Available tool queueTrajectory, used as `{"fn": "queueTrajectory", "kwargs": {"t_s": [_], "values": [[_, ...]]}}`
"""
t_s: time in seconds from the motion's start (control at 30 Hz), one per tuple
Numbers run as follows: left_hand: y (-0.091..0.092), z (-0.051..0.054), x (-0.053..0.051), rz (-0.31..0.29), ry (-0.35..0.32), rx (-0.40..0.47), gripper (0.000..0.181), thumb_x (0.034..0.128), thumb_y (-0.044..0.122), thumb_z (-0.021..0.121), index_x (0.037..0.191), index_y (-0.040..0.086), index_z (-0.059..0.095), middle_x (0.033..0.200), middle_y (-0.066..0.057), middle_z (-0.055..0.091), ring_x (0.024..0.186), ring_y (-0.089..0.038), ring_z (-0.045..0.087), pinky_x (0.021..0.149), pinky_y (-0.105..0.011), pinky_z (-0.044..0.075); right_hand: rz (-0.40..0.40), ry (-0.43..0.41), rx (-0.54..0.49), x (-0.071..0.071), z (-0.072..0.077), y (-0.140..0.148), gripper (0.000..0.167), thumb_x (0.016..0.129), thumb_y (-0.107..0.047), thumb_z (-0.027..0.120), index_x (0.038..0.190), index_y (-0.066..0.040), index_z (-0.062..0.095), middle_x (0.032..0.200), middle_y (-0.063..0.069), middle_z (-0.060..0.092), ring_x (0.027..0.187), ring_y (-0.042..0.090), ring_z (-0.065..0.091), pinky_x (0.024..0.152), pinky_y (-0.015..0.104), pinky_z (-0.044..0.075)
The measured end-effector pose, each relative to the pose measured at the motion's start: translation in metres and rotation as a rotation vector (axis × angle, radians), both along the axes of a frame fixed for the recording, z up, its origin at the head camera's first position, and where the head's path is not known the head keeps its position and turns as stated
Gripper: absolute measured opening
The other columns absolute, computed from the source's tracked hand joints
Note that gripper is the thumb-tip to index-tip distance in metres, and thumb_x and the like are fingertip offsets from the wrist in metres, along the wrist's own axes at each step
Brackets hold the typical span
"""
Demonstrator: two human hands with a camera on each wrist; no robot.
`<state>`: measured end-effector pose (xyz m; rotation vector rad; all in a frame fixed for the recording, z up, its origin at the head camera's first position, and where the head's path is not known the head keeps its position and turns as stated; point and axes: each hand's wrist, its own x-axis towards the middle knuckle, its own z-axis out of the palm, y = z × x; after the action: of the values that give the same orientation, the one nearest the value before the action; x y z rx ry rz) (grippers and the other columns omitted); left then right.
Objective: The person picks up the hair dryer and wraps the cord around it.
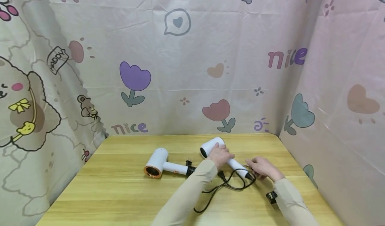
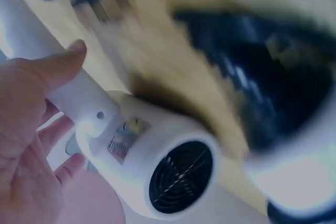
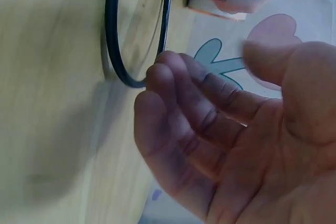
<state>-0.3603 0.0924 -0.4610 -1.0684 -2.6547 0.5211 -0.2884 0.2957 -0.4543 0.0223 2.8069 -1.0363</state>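
A white hair dryer [image 1: 239,167] lies on the right half of the table, its nozzle toward the back left. My left hand [image 1: 220,153] grips its handle close to the head; in the left wrist view the thumb [image 2: 65,62] crosses the white handle and the rear grille [image 2: 181,177] faces the camera. My right hand [image 1: 264,168] hovers by the handle's lower end, beside the looped black cord [image 3: 112,30]. Its fingers are loosely bent with nothing between them and the thumb; whether the fingertips touch the cord, I cannot tell.
Another white hair dryer [image 1: 157,159] with a copper-coloured rim lies to the left, black cord [image 1: 190,171] wound round its handle and a plug [image 1: 188,162] beside it. Loose cord [image 1: 210,199] trails toward the front, near a second plug [image 1: 221,175]. A printed curtain [image 1: 180,69] encloses the wooden table [image 1: 114,192].
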Motion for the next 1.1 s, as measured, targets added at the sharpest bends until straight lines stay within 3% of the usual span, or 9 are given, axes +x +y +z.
{"fn": "queueTrajectory", "kwargs": {"t_s": [0.23, 0.43, 0.57, 0.7, 0.8, 0.97, 1.1], "values": [[-0.03, 0.003, -0.01, 0.014, 0.066, 0.054, 0.054, 0.0869, 0.041, 0.068, 0.135, 0.054, 0.048, 0.123, 0.006, 0.065, 0.115, -0.015, 0.058, 0.109, -0.04, 0.039, -0.025, 0.076, -0.095, -0.007, 0.004, -0.007, 0.068, 0.103, -0.055, 0.031, 0.113, 0.004, 0.062, 0.075, 0.013, 0.062, 0.057, 0.022, 0.057, 0.051, 0.039, 0.053], [-0.062, 0.009, -0.013, 0.01, 0.169, 0.099, 0.054, 0.0873, 0.038, 0.069, 0.135, 0.053, 0.047, 0.113, 0.004, 0.065, 0.104, -0.017, 0.059, 0.103, -0.034, 0.04, 0.033, 0.064, -0.236, -0.007, 0.006, -0.016, 0.06, 0.101, -0.051, 0.044, 0.128, 0.001, 0.056, 0.081, 0.017, 0.063, 0.061, 0.023, 0.059, 0.051, 0.038, 0.054], [-0.079, 0.017, -0.012, -0.016, 0.25, 0.113, 0.053, 0.0875, 0.042, 0.068, 0.135, 0.053, 0.047, 0.115, 0.005, 0.064, 0.11, -0.018, 0.058, 0.112, -0.04, 0.035, 0.078, 0.085, -0.275, -0.008, 0.006, -0.025, 0.06, 0.097, -0.048, 0.054, 0.135, -0.001, 0.053, 0.094, 0.019, 0.066, 0.074, 0.027, 0.064, 0.056, 0.039, 0.056], [-0.092, 0.028, -0.011, -0.048, 0.284, 0.116, 0.053, 0.0898, 0.042, 0.065, 0.137, 0.054, 0.043, 0.121, 0.004, 0.063, 0.117, -0.022, 0.055, 0.118, -0.046, 0.029, 0.1, 0.16, -0.24, -0.01, 0.009, -0.037, 0.057, 0.094, -0.044, 0.063, 0.133, -0.003, 0.055, 0.108, 0.017, 0.066, 0.087, 0.025, 0.066, 0.067, 0.041, 0.059], [-0.101, 0.035, -0.007, -0.061, 0.302, 0.11, 0.056, 0.091, 0.037, 0.065, 0.139, 0.054, 0.041, 0.121, 0.003, 0.062, 0.119, -0.025, 0.054, 0.119, -0.048, 0.028, 0.127, 0.2, -0.233, -0.011, 0.013, -0.047, 0.054, 0.093, -0.039, 0.066, 0.131, -0.002, 0.057, 0.11, 0.015, 0.067, 0.088, 0.024, 0.066, 0.071, 0.042, 0.06], [-0.114, 0.041, 0.002, -0.102, 0.353, 0.124, 0.061, 0.0903, 0.021, 0.068, 0.138, 0.05, 0.045, 0.112, -0.001, 0.062, 0.111, -0.021, 0.059, 0.12, -0.045, 0.029, 0.196, 0.201, -0.269, -0.011, 0.018, -0.062, 0.05, 0.093, -0.032, 0.066, 0.129, 0.002, 0.057, 0.097, 0.014, 0.068, 0.082, 0.027, 0.064, 0.066, 0.042, 0.059], [-0.123, 0.043, 0.01, -0.153, 0.381, 0.178, 0.059, 0.089, 0.013, 0.068, 0.134, 0.045, 0.048, 0.105, -0.002, 0.063, 0.107, -0.02, 0.061, 0.118, -0.042, 0.032, 0.233, 0.248, -0.237, -0.012, 0.02, -0.074, 0.046, 0.091, -0.035, 0.068, 0.124, -0.003, 0.061, 0.088, 0.008, 0.067, 0.072, 0.022, 0.061, 0.058, 0.032, 0.055]]}}
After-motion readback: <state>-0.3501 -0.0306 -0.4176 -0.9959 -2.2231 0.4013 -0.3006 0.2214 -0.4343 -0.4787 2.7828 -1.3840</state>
